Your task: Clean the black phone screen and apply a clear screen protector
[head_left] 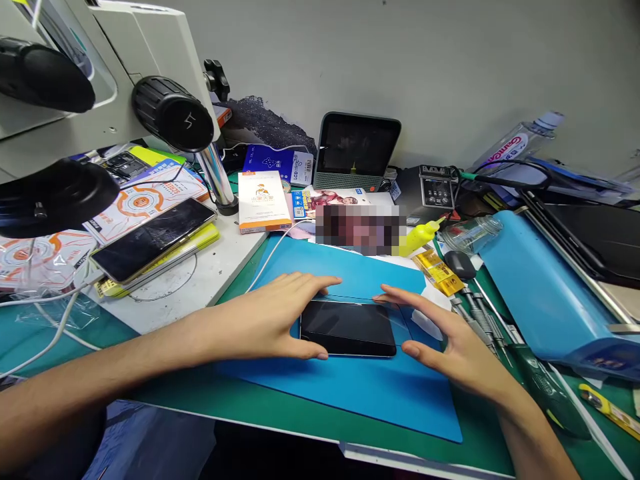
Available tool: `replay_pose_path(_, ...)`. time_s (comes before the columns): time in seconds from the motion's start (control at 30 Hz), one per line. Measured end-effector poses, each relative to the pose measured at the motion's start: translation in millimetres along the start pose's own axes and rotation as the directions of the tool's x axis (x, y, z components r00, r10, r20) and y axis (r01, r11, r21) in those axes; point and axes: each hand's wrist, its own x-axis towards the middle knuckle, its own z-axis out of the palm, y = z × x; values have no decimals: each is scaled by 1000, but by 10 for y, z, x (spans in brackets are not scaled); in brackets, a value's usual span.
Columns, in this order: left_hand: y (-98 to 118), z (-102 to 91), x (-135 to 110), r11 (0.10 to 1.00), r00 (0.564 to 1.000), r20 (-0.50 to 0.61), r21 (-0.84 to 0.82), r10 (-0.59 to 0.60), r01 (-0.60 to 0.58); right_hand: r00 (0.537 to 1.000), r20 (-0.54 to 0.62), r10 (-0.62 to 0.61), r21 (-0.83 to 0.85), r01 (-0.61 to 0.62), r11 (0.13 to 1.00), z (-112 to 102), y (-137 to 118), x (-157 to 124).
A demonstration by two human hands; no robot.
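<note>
A black phone (350, 327) lies screen up on a blue mat (320, 387). Over it and past its right end shows a thin clear sheet with a dark edge (406, 321), like a screen protector. My left hand (270, 320) curves round the left end, fingertips at the sheet's far edge and thumb at the near edge beside the phone. My right hand (450, 333) spans the right end of the sheet, fingers at the far edge and thumb near its right corner. Whether the sheet touches the phone, I cannot tell.
A microscope (150, 73) looms at upper left. Beneath it, another phone (155, 240) rests on stacked boxes. Farther back are a white-orange box (264, 200), a smart display (357, 150) and a yellow bottle (420, 237). Screwdrivers (483, 313) and a blue holder (555, 287) stand right.
</note>
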Motion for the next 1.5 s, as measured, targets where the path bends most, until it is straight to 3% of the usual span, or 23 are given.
replay_pose_path(0.47, -54, 100, 0, 1000, 998, -63, -22, -3, 2, 1000, 23, 0, 34, -1, 999, -8, 15, 0)
replay_pose_path(1.5, -53, 248, 21, 973, 995, -49, 217, 87, -75, 995, 102, 24, -82, -15, 997, 13, 36, -52)
